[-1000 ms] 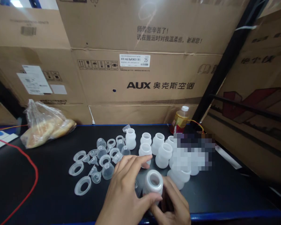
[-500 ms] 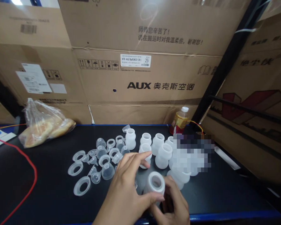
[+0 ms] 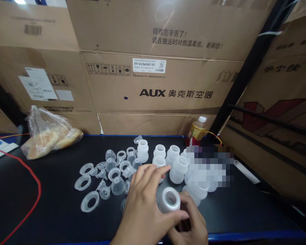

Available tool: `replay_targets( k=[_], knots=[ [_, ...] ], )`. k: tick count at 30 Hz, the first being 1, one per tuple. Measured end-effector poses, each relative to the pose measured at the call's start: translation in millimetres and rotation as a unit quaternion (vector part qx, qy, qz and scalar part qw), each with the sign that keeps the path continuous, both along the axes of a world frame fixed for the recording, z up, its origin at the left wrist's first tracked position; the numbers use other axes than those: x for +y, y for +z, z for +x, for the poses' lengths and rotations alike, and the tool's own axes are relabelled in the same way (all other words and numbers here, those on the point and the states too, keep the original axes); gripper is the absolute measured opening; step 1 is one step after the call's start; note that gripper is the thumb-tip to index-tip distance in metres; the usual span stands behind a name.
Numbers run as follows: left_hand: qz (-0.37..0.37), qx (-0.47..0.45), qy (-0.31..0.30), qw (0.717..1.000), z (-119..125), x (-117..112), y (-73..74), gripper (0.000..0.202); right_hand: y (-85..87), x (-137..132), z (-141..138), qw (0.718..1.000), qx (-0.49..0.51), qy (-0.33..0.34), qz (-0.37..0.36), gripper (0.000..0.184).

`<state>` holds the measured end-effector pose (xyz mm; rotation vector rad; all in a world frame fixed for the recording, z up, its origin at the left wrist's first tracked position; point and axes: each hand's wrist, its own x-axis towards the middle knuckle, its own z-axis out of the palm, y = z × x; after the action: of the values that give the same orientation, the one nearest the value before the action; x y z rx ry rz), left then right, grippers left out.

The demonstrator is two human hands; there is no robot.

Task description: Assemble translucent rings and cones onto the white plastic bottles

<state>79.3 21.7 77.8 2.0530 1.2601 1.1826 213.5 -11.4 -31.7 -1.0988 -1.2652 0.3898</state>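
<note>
A small translucent white plastic bottle [image 3: 169, 200] is held low in the middle, its open mouth toward me. My right hand [image 3: 191, 223] wraps round its body from below. My left hand [image 3: 145, 207] lies over its left side, thumb pressed on the bottle under the rim, fingers stretched toward the standing bottles. Several like bottles [image 3: 178, 169] stand upright just beyond on the black table [image 3: 53, 217]. To the left lie several clear rings [image 3: 90, 201], small funnels [image 3: 104, 192] and caps [image 3: 117, 185].
A plastic bag of bread [image 3: 48, 137] sits at the back left beside a red cable [image 3: 33, 200]. A drink bottle [image 3: 196, 132] stands at the back right. Cardboard boxes [image 3: 158, 92] wall the table's rear and right. A blurred patch covers some bottles.
The held bottle has tilted a little, and my left thumb has slid further across it. My left fingers have curled in slightly. The parts on the table have not moved.
</note>
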Motion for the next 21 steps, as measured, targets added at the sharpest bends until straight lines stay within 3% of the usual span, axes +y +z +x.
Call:
replay_targets(
  k=[6,12,16,19,21],
  knots=[
    [-0.069,-0.010,-0.057,0.996,-22,-4,6.2,0.097,-5.1,-2,-1,0.997,0.053,0.024,-0.040,0.026],
    [-0.082,0.022,-0.143,0.986,-3,-2,2.6,0.101,-3.3,1,2,1.000,-0.002,-0.019,-0.005,0.020],
    [-0.034,0.004,-0.091,0.995,6,1,0.6,0.093,-1.4,2,2,1.000,-0.022,-0.017,0.013,0.018],
    [-0.027,0.018,-0.027,0.999,3,0,8.9,0.090,-0.4,2,2,0.999,-0.033,-0.014,0.016,0.021],
    [-0.045,0.015,-0.017,0.999,-1,-1,14.7,0.092,-1.3,2,2,0.999,-0.037,-0.013,0.014,0.019]
  ],
)
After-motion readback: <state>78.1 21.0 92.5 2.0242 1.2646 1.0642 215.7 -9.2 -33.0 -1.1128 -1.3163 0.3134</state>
